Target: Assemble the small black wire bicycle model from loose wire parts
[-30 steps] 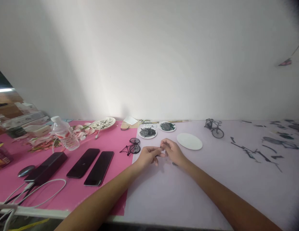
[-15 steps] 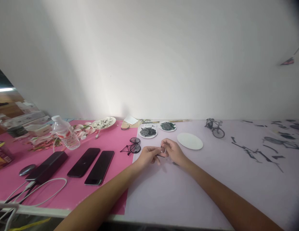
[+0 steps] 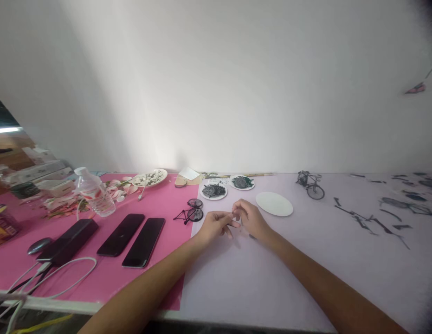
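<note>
My left hand (image 3: 216,223) and my right hand (image 3: 249,218) meet at the middle of the table, fingertips pinched together on a small dark part (image 3: 234,224) that is too small to make out. Both hands rest on the pale lilac mat (image 3: 306,260). A partly built miniature bicycle (image 3: 190,214) lies just left of my left hand. Two small white dishes of black parts (image 3: 213,190) (image 3: 241,182) sit beyond the hands, and an empty white dish (image 3: 274,204) lies to the right of my right hand.
A finished miniature bicycle (image 3: 309,184) stands at the back. Loose black parts (image 3: 372,222) lie scattered at the right. On the pink mat (image 3: 97,278) are two phones (image 3: 132,241), a black power bank (image 3: 67,241), white cables (image 3: 59,278), a water bottle (image 3: 93,195) and a mouse (image 3: 39,245).
The hands stay pinched together at the same spot; only the fingers shift slightly around the small part. The view has barely moved.
</note>
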Motion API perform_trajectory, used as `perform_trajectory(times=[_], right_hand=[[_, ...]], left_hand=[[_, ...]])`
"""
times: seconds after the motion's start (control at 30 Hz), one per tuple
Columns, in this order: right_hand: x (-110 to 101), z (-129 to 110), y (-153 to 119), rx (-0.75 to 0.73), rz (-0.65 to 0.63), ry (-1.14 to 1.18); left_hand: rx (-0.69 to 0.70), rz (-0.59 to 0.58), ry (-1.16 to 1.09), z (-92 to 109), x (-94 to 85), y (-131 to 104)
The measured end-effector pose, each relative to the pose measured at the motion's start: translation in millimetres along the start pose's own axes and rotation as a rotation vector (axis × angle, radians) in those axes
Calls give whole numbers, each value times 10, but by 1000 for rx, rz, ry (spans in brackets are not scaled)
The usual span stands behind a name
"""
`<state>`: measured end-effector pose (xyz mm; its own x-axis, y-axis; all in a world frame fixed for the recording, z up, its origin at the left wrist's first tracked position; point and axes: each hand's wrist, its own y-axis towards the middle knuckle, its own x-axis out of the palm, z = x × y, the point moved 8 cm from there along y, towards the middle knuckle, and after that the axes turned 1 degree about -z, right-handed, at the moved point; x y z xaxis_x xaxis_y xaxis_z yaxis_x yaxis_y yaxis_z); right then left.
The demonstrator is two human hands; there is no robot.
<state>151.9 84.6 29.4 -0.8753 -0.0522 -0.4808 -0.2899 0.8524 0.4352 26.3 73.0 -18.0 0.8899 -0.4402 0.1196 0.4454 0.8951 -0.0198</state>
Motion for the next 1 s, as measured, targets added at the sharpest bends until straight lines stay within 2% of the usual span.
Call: perform_trajectory(times=[0.1,0.37,0.5,0.7,1.0], right_hand=[[-7,17,2,-9,23,8],[13,129,6,92,10,62],[18,138,2,89,-16,39],[-13,68,13,-14,-1,-5],[-10,-5,0,-108,-26,-118]], left_hand=[[76,26,60,43,5,-12],[247,81,273,130,-16,-43],[258,92,364,116,-22,-62],[275,77,495,145,11,-86],[276,59,564,156,39,-108]])
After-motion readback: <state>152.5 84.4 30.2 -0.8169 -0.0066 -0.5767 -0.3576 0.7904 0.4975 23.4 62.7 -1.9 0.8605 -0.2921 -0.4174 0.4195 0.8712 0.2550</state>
